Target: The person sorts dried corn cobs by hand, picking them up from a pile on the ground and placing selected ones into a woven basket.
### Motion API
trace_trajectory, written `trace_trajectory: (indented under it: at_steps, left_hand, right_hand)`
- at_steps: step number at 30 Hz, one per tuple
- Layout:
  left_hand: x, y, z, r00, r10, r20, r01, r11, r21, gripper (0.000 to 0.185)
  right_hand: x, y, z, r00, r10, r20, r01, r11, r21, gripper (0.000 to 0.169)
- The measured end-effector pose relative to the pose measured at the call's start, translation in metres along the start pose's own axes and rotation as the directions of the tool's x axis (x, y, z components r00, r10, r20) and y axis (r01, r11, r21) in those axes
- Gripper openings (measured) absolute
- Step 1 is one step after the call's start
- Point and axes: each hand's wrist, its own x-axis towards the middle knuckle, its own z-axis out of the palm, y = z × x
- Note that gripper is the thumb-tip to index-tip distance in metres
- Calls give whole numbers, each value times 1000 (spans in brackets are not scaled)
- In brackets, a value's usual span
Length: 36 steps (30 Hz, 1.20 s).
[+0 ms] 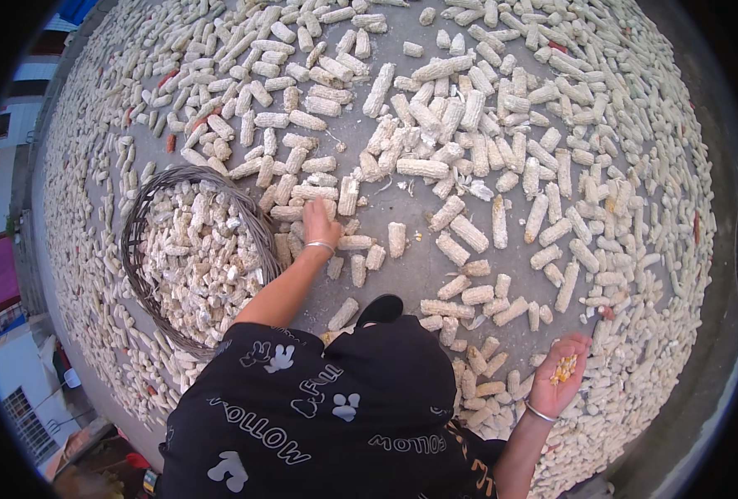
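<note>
My left hand (pixel 320 223) reaches down among bare corn cobs (pixel 348 196) on the concrete, just right of a wicker basket (pixel 263 218). Its back faces the camera and hides the fingertips, so whether it grips a cob is unclear. Broken cobs and pale cob pieces (pixel 200 262) fill the basket. Off to the right, my right hand (pixel 567 365) is turned palm up and cupped around a small heap of yellow and orange corn kernels (pixel 564 369). A bracelet circles each wrist.
Loose cobs cover much of the concrete ground (pixel 400 209), with a denser pile (pixel 444 118) ahead. A few stray kernels (pixel 417 237) lie near the centre. My dark shoe (pixel 381 309) shows below them. White buildings (pixel 26 374) stand beyond the left edge.
</note>
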Motion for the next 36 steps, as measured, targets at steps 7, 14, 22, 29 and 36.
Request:
trace_trajectory:
  at_steps: [7,14,22,29,36]
  left_hand:
    - [-95,21,-80,651,238,721,-186,971,-153,51]
    - [-23,17,-22,949,273,156,-275,961,-10,36]
    - [-3,26,6,868,207,451,-375,868,325,17]
    - [-38,28,10,817,277,506,-417,890,186,23]
    - [-50,23,-6,800,273,534,-358,932,60,30]
  right_hand:
    - [28,29,9,997,-63,-52,62,998,-9,16]
    - [50,71,32,995,-21,-98,16,999,-51,21]
    - [66,84,45,998,53,17,-53,999,10,21]
    - [74,73,23,993,113,-27,-113,993,28,20]
    - [75,57,9,988,148,-44,-148,989,15,22]
